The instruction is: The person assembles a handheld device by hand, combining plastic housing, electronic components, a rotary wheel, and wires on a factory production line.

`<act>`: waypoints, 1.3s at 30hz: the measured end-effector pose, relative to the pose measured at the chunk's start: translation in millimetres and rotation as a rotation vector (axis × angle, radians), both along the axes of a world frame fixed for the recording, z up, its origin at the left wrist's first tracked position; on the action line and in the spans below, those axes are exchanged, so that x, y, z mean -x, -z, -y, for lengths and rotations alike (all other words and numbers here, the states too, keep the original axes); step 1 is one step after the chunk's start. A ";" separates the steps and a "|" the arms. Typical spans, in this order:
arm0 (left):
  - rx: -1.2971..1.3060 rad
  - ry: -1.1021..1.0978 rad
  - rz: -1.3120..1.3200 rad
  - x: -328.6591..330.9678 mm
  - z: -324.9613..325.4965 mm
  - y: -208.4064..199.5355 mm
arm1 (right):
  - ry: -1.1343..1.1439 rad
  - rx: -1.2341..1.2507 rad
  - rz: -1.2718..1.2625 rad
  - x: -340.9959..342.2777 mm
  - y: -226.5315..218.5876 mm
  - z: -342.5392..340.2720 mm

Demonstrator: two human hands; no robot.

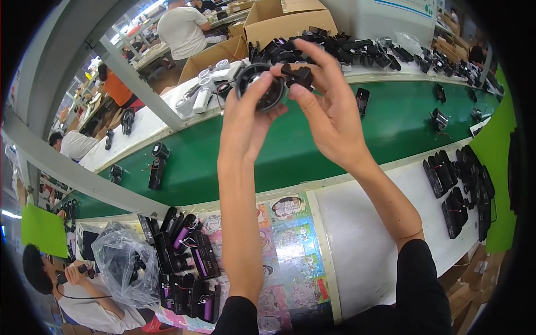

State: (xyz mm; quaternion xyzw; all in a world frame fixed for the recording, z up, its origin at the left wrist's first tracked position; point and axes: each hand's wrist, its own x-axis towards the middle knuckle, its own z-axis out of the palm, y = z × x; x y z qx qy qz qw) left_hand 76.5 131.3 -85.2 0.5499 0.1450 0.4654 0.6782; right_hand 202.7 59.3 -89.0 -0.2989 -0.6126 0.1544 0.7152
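- Left hand (241,125): closed around a black, round, ring-rimmed part (272,96), thumb across its face, other fingers behind. Some detail hidden by the thumb.
- Right hand (336,120): thumb and fingers narrowed on a small black angular plastic piece (302,77); one finger points up, off the piece. Another fingertip reaches the round part's rim area; can't tell if it touches.
- Both parts held up side by side over the far edge of a green conveyor belt (201,159). Can't tell whether the two are in contact.
- On the belt, left of the arms: a black device with a round head (158,164). Beyond the right hand: a flat black oblong part (362,101).
- Beyond the belt: a heap of black parts (312,47), white plastic parts (204,97) left of it, an open brown cardboard box (287,19) behind.
- Near side, left: black housings with purple cylinders (198,259), beside a crumpled clear plastic bag (120,257); a colourful cartoon-printed mat (293,237) next to them.
- Near side, right: black elongated housings (438,173) grouped on a white tabletop (357,240).
- Lower left: a co-worker in a white shirt (89,298) holding a black object near the head.
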 end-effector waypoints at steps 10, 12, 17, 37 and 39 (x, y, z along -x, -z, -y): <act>-0.237 -0.333 -0.037 -17.6 7.8 -2.7 | 0.130 -0.099 0.115 -31.4 -26.0 13.7; -0.285 -0.229 0.019 -17.5 12.7 -4.6 | 0.204 -0.173 0.227 -35.1 -28.0 14.8; -0.251 -0.190 -0.034 -19.3 14.5 -6.8 | 0.391 -0.162 0.378 -36.6 -30.9 15.8; -0.267 -0.067 -0.006 -34.1 22.3 3.4 | 0.202 -0.010 0.156 -49.5 -11.2 -7.4; -0.215 -0.047 0.055 -33.0 23.2 2.2 | 0.341 0.005 0.086 -43.4 -10.0 -8.4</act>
